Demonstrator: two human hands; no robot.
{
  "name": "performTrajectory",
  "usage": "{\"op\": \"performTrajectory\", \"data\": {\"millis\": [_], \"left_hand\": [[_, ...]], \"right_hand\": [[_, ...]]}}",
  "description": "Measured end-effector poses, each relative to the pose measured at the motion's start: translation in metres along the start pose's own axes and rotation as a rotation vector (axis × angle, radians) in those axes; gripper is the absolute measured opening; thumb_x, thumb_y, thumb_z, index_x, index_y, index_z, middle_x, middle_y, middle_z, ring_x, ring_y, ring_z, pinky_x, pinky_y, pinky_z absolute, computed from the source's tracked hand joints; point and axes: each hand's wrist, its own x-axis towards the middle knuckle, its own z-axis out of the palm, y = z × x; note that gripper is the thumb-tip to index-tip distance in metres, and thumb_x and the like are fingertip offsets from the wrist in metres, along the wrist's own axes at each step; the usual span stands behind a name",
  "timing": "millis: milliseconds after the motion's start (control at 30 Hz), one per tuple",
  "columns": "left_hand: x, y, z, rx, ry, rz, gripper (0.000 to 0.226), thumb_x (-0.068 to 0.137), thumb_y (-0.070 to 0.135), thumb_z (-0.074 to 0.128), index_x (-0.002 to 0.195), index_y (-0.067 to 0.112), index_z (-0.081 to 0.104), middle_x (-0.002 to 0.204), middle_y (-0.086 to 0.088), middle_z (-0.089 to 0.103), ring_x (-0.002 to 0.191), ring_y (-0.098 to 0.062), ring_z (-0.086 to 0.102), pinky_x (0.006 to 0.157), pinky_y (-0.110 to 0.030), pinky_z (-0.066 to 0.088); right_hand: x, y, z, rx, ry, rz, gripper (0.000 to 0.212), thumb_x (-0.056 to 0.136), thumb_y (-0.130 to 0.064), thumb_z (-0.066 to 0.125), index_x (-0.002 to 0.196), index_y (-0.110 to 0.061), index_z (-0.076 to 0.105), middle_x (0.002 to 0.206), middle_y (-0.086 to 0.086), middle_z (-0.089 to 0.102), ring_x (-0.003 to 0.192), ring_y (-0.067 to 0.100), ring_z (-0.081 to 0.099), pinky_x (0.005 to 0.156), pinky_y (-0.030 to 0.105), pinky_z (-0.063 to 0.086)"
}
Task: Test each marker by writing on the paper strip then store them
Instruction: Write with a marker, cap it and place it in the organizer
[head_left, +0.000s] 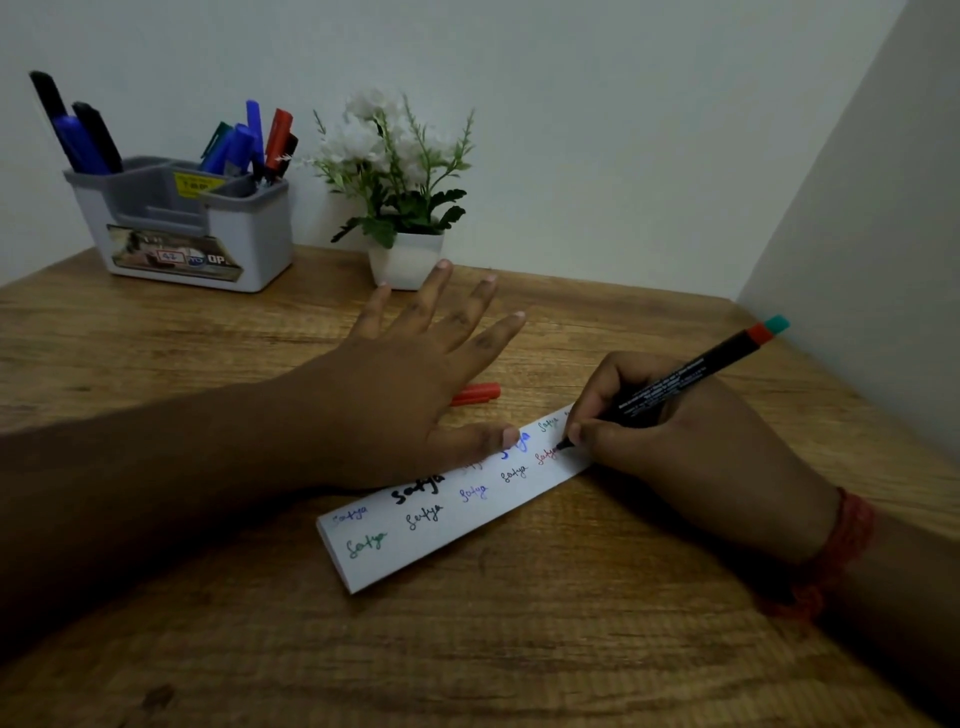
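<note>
At the far left, a grey plastic desk organiser with several compartments is seen on the wooden desk; capped markers in black and blue are stood in its left compartment, and blue, green and red ones in its right. Just right of it, a small white pot of artificial white flowers is set against the wall.

The left hand is laid flat with its fingers spread and straight, its thumb pressed on the far edge of the paper strip. The strip, a long white rectangle that looks several sheets thick, is laid aslant near the middle of the desk and is already covered with short handwritten words in green, black, blue, purple and red. A red cap is seen lying on the desk just beyond the strip, partly hidden by the left hand.

The black-barrelled marker, red-banded with a teal end, is pinched in the curled fingers of the right hand, its tip touching the strip's right end beside a red word. A red thread is worn at that wrist.

The stroke would best be made lightly in the little blank space left, with the strip kept pinned so that it is not dragged; smooth paper may smear if wet ink is brushed.
</note>
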Motion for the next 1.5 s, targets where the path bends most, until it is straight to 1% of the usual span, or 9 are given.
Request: {"op": "performTrajectory", "data": {"millis": [333, 500, 600, 700, 767, 867, 1067, 1200, 1500], "left_hand": [[-0.002, 0.001, -0.001, -0.096, 0.044, 0.011, 0.078, 0.082, 0.081, 0.006, 0.142, 0.046, -0.03, 0.152, 0.016, -0.036, 0.137, -0.011, -0.04, 0.115, -0.059, -0.01], [0.0, -0.002, 0.001, -0.147, 0.08, -0.018, 0.072, 0.086, 0.074, 0.005, 0.145, 0.046, -0.024, 0.154, 0.019, -0.03, 0.138, -0.007, -0.037, 0.116, -0.053, -0.012], [0.002, -0.008, 0.0, -0.16, 0.096, -0.03, 0.075, 0.085, 0.073, 0.012, 0.15, 0.043, -0.01, 0.158, 0.019, -0.019, 0.142, -0.007, -0.03, 0.117, -0.054, -0.009], [0.002, -0.008, -0.003, -0.16, 0.137, -0.007, 0.075, 0.084, 0.072, 0.018, 0.151, 0.039, 0.017, 0.161, 0.016, 0.004, 0.147, -0.007, -0.014, 0.118, -0.054, -0.003], [0.001, -0.006, -0.006, -0.193, 0.181, 0.015, 0.068, 0.085, 0.069, 0.025, 0.143, 0.036, 0.038, 0.154, 0.015, 0.031, 0.147, -0.009, 0.01, 0.118, -0.053, 0.005], [0.001, -0.006, -0.007, -0.182, 0.21, 0.032, 0.056, 0.088, 0.065, 0.034, 0.129, 0.033, 0.054, 0.127, 0.012, 0.054, 0.123, -0.011, 0.041, 0.108, -0.042, 0.028], [0.004, -0.007, -0.002, -0.225, 0.159, 0.027, 0.021, 0.092, 0.043, 0.055, 0.11, 0.036, 0.062, 0.098, 0.019, 0.052, 0.093, -0.002, 0.046, 0.077, -0.021, 0.035], [0.002, -0.003, -0.007, -0.34, 0.206, 0.016, 0.02, 0.09, 0.034, 0.062, 0.11, 0.035, 0.061, 0.1, 0.021, 0.055, 0.093, 0.0, 0.052, 0.078, -0.028, 0.049], [-0.003, 0.006, -0.014, -0.497, 0.318, 0.043, 0.021, 0.091, 0.025, 0.062, 0.11, 0.033, 0.06, 0.101, 0.02, 0.062, 0.095, 0.004, 0.056, 0.08, -0.027, 0.051]], "right_hand": [[0.001, 0.003, -0.004, 0.241, 0.166, -0.061, 0.005, 0.086, -0.009, 0.068, 0.081, -0.009, 0.07, 0.069, 0.0, 0.071, 0.067, 0.011, 0.068, 0.064, 0.018, 0.055], [0.005, 0.004, -0.008, 0.24, 0.22, -0.108, 0.002, 0.089, -0.013, 0.068, 0.087, -0.014, 0.069, 0.084, 0.001, 0.074, 0.074, 0.014, 0.071, 0.072, 0.026, 0.058], [0.005, 0.005, -0.009, 0.235, 0.223, -0.112, 0.005, 0.087, -0.012, 0.071, 0.088, -0.017, 0.069, 0.088, 0.0, 0.075, 0.078, 0.013, 0.073, 0.077, 0.03, 0.058], [0.004, 0.007, -0.011, 0.249, 0.197, -0.119, 0.011, 0.084, -0.013, 0.073, 0.089, -0.022, 0.07, 0.094, -0.003, 0.075, 0.086, 0.01, 0.073, 0.083, 0.032, 0.057], [0.004, 0.008, -0.011, 0.231, 0.149, -0.11, 0.012, 0.085, -0.017, 0.073, 0.093, -0.025, 0.072, 0.098, -0.006, 0.075, 0.093, 0.007, 0.072, 0.086, 0.032, 0.055], [0.003, 0.01, -0.011, 0.235, 0.095, -0.098, 0.015, 0.086, -0.022, 0.071, 0.098, -0.03, 0.074, 0.102, -0.006, 0.076, 0.1, 0.01, 0.071, 0.096, 0.041, 0.054], [0.003, 0.008, -0.009, 0.279, 0.054, -0.107, 0.019, 0.086, -0.017, 0.069, 0.097, -0.032, 0.075, 0.102, -0.006, 0.077, 0.101, 0.012, 0.072, 0.098, 0.045, 0.054], [0.004, 0.008, -0.007, 0.345, 0.062, -0.121, 0.019, 0.085, -0.007, 0.071, 0.088, -0.026, 0.074, 0.093, 0.0, 0.078, 0.091, 0.018, 0.075, 0.093, 0.05, 0.056], [0.0, 0.004, -0.006, 0.408, 0.042, -0.16, 0.023, 0.085, -0.003, 0.07, 0.088, -0.025, 0.075, 0.097, 0.002, 0.078, 0.093, 0.019, 0.075, 0.093, 0.048, 0.056]]}}
